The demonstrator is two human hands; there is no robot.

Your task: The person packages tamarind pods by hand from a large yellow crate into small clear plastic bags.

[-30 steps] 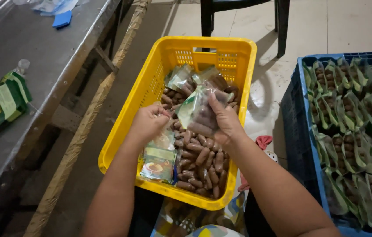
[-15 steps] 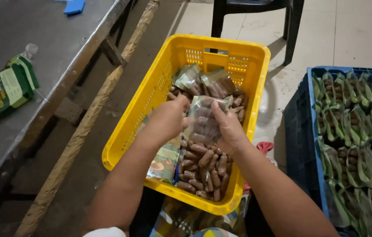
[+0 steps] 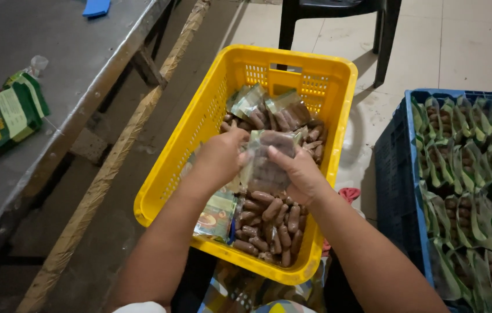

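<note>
Clear packet of brown sausage-shaped snacks [image 3: 269, 159] is being held over the yellow plastic crate [image 3: 339, 93], both hands closing on it: the left hand [image 3: 218, 162] is gripping its left edge, the right hand [image 3: 301, 174] is clasping its right side with the thumb across the front. More filled packets [image 3: 263, 223] are lying in the crate beneath. A blue crate [image 3: 394, 168] of green-edged packets is standing just beside, and flat printed bags [image 3: 2, 119] are resting on the grey table [image 3: 72, 69].
</note>
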